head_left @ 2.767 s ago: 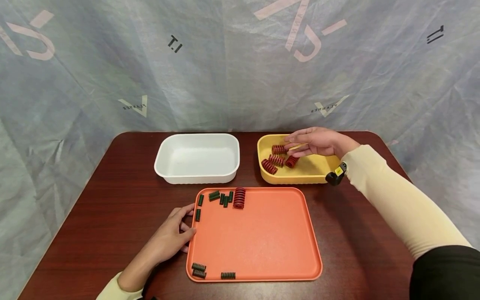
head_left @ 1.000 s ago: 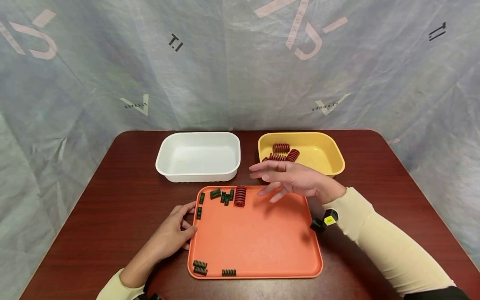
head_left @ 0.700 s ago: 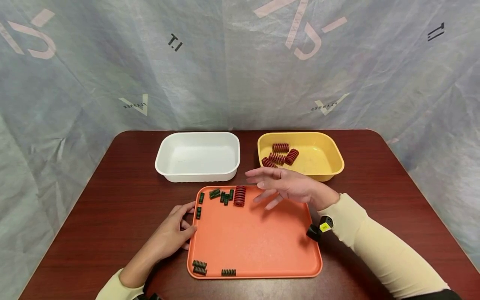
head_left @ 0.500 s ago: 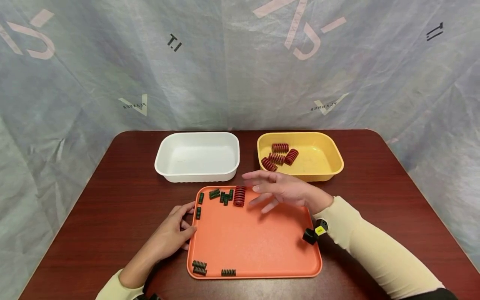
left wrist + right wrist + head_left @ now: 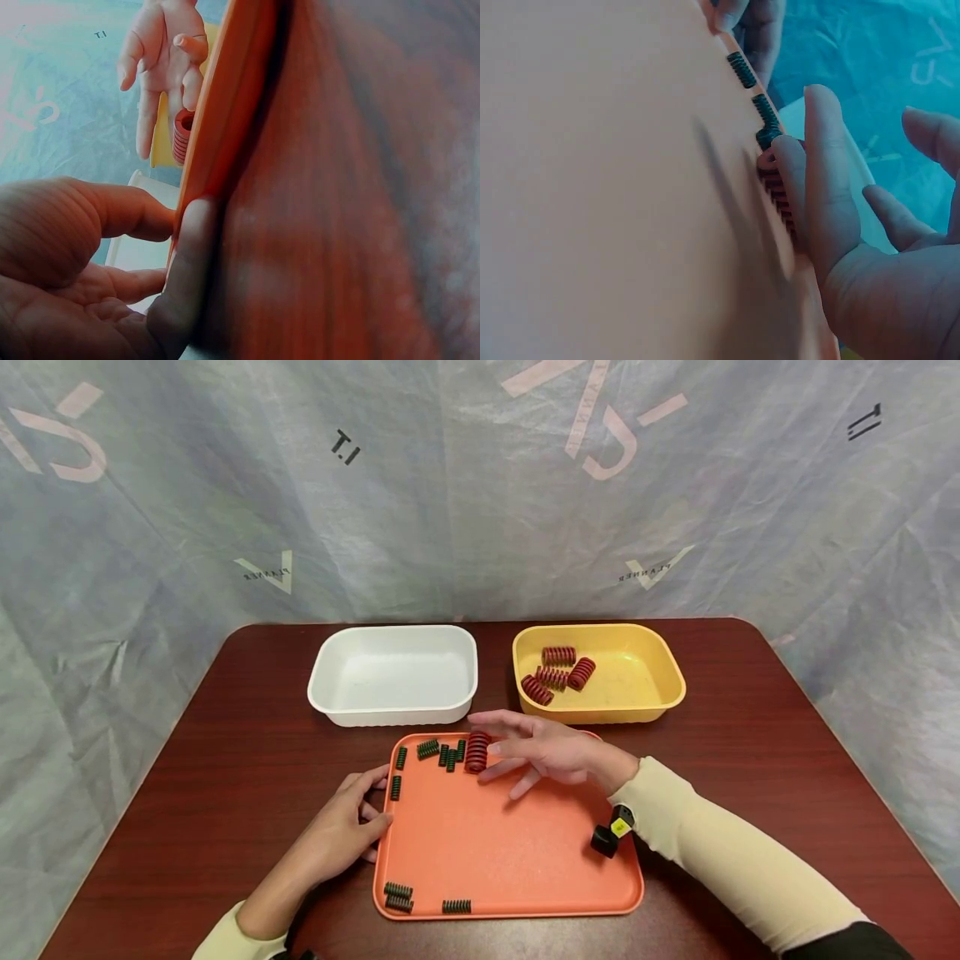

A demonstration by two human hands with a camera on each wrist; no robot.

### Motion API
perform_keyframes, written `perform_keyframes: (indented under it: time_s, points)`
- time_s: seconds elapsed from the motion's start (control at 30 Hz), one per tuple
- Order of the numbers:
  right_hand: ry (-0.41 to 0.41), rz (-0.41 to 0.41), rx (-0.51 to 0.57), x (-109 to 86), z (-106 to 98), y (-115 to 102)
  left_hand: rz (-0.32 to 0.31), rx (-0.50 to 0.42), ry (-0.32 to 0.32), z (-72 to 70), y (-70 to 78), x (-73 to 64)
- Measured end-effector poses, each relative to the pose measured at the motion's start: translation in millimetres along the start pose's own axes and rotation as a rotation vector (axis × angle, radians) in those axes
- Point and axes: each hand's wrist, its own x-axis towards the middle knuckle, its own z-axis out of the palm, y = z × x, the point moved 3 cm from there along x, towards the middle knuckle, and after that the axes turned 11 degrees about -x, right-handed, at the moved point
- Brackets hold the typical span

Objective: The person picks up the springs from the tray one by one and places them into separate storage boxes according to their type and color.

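Observation:
My left hand [image 5: 341,822] holds the left rim of the orange tray [image 5: 525,868], thumb at the edge and fingers against its side in the left wrist view. My right hand [image 5: 543,752] hovers over the tray's far part with fingers spread and nothing in them. Its fingertips are right beside a thick red spring [image 5: 476,758] lying near the far rim. Just left of that spring lie several small green springs [image 5: 451,760]. Two more green springs [image 5: 395,788] line the left rim. Dark springs [image 5: 398,902] lie in the near left corner, another dark spring [image 5: 456,907] along the near rim.
Behind the tray stand a white container [image 5: 393,714] on the left with nothing in it and a yellow container [image 5: 637,714] on the right. Several red springs [image 5: 558,656] lie in the yellow one. A grey printed sheet [image 5: 420,527] hangs behind the table.
My right hand has come from above the yellow container down and left to the red spring on the tray. The red spring formerly at its fingertips lies in that container. My left hand stays put.

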Motion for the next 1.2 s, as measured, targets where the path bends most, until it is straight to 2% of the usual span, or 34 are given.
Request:
perform_keyframes:
  time_s: [0.37, 0.57, 0.7, 0.97, 1.1, 1.2]
  points:
    - [0.079, 0.039, -0.028, 2.5, 1.6, 3.6, 0.005, 0.010, 0.002, -0.4, 0.5, -0.7]
    - [0.174, 0.059, -0.149, 6.4, 5.3, 6.7, 0.005, 0.000, 0.000, -0.5, -0.2, -0.7]
    - [0.246, 0.040, -0.265, 10.0, 9.1, 8.2, 0.005, -0.012, -0.003, -0.2, -0.4, -0.8]
    - [0.340, 0.001, -0.376, 14.4, 13.2, 10.1, 0.008, -0.012, -0.004, 0.4, 0.7, -0.6]
    - [0.344, -0.027, -0.444, 14.4, 13.8, 10.9, 0.009, -0.012, -0.004, 0.3, 0.3, -0.6]
    - [0.322, -0.055, -0.433, 12.7, 13.3, 10.8, 0.008, -0.011, -0.007, 0.2, -0.2, -0.5]
